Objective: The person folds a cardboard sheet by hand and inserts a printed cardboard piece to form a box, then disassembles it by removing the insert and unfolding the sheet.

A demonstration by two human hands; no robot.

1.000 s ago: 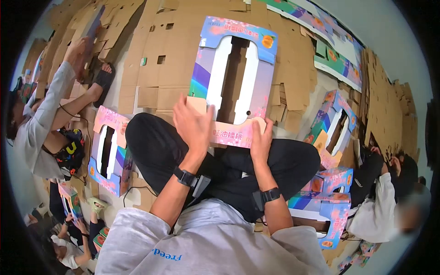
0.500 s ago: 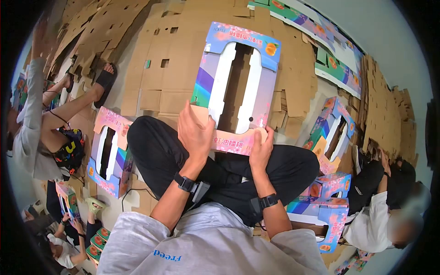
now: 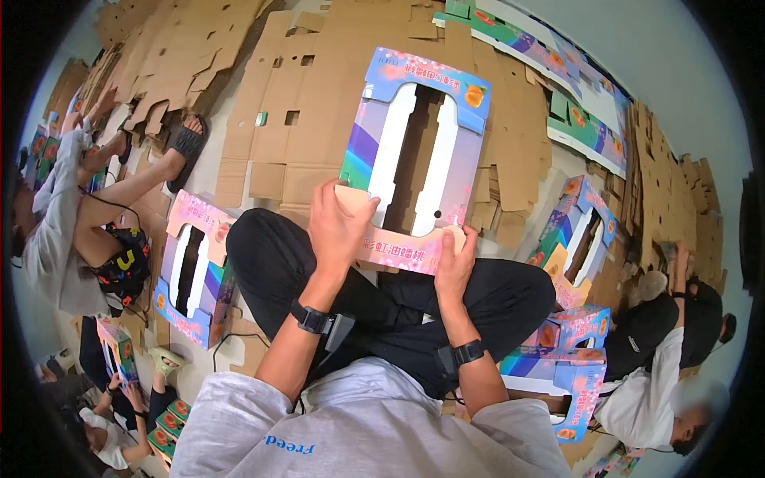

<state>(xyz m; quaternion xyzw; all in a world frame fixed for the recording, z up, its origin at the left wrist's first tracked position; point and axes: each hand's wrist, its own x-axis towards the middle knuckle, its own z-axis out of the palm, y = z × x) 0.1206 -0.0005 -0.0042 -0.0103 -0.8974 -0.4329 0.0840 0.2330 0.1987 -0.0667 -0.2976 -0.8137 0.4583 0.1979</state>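
Note:
A printed blue and pink carton (image 3: pixel 466 155) with a long opening in its upper face stands in front of my crossed legs. Around its near left corner my left hand (image 3: pixel 338 225) is closed, with the thumb on the corner flap. My right hand (image 3: pixel 456 267) grips the near right corner, thumb on top and fingers along the side. White inner flaps line both long sides of the opening, and brown cardboard shows through it.
Flattened brown cardboard (image 3: pixel 275 155) covers the floor ahead. Similar cartons stand at the left (image 3: pixel 169 271) and right (image 3: pixel 570 239), with more by my right knee (image 3: pixel 550 374). Printed sheets (image 3: pixel 586 131) lie at the upper right. Co-workers sit on both sides.
The carton appears slightly lower and further right, still between my hands. The left co-worker's hands have come down and into view, and the right co-worker has leaned forward.

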